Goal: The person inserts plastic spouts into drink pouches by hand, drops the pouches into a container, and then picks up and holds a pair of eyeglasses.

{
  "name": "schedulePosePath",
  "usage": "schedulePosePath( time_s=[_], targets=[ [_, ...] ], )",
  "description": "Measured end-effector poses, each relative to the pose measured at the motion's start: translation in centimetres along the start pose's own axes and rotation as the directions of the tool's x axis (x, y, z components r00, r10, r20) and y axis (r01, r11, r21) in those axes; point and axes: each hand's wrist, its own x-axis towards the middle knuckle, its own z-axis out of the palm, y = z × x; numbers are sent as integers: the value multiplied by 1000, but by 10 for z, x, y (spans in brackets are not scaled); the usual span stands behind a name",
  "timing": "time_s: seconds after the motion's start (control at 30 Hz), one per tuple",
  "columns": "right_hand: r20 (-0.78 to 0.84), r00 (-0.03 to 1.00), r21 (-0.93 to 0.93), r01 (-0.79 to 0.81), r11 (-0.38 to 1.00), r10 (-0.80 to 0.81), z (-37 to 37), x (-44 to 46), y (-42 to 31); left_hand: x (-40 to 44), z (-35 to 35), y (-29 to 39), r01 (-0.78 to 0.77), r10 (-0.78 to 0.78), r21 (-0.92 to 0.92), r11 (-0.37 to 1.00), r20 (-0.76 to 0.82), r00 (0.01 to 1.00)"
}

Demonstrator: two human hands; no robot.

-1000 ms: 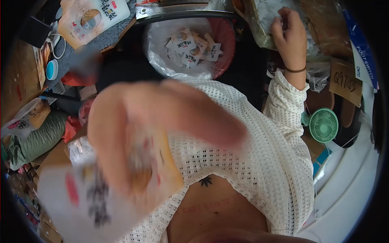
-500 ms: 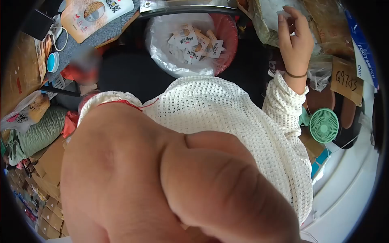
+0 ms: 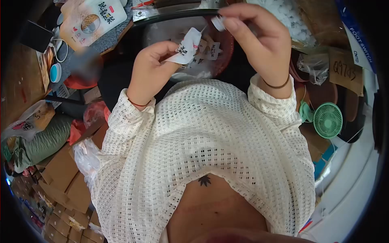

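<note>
My left hand (image 3: 150,77) pinches a small white pouch (image 3: 190,46) with dark printed characters, tilted, with a thin tip at its upper corner. My right hand (image 3: 265,50) holds a small white plastic cap (image 3: 219,23) between thumb and forefinger, a short way right of the pouch and apart from it. Under both hands stands a red basin (image 3: 227,60) lined with clear plastic, and several similar printed pouches (image 3: 210,52) lie in it. Beyond my right hand, an open bag holds many small white pieces (image 3: 289,24) like the cap.
A larger printed food pouch (image 3: 91,22) lies on a grey mat at the upper left, near a blue-lidded jar (image 3: 55,73). A green fan (image 3: 328,120) and a marked cardboard piece (image 3: 345,72) are on the right. Cardboard boxes (image 3: 65,166) fill the lower left.
My left hand has moved from close to the camera to above the basin, where a pouch now shows in it. My right hand has come leftward from the bag, holding a cap.
</note>
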Motion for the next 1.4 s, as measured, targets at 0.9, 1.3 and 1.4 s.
schedulePosePath(
  time_s=[0.9, 1.3, 1.4],
  targets=[
    [-20, 991, -886, 46, 462, -136, -83, 7, 62, 61, -22, 14, 36, -53, -322, 946, -44, 998],
    [-102, 892, -33, 440, 897, -441, -60, -43, -64, -121, -35, 201, -728, 759, 539, 424, 227, 610],
    [-93, 894, 33, 442, 896, -437, -71, -53, -73, -127, -33, 187, -733, 721, 430, 526, 232, 653]
  ],
)
